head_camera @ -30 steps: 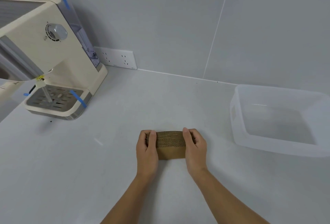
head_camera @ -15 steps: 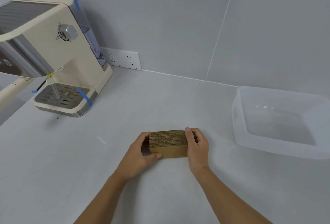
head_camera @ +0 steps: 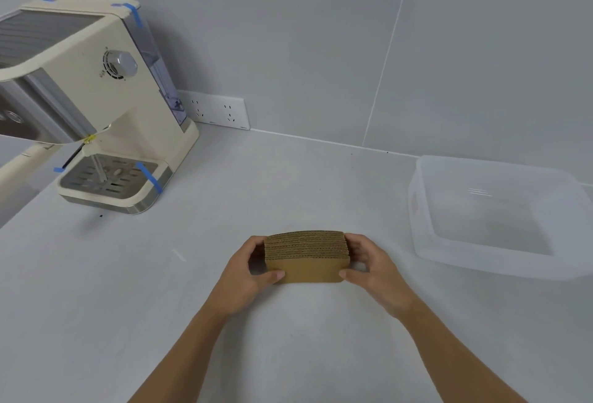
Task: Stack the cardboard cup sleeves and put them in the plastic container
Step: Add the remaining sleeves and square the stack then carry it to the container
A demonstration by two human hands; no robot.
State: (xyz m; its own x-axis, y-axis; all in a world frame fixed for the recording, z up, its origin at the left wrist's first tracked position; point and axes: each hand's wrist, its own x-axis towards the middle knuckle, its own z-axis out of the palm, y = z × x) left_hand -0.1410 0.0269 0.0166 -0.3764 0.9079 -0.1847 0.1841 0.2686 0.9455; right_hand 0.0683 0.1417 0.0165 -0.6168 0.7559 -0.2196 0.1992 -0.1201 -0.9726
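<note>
Head view: left hand (head_camera: 248, 274) and right hand (head_camera: 372, 266) clasp sleeve stack (head_camera: 306, 256).

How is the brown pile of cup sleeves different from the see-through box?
The stack of cup sleeves is brown cardboard; the plastic container is clear and whitish. The stack is gripped at its ends by the left hand and right hand; nobody touches the container. The stack is smaller than the container, which holds nothing. Both are over the same white counter.
</note>
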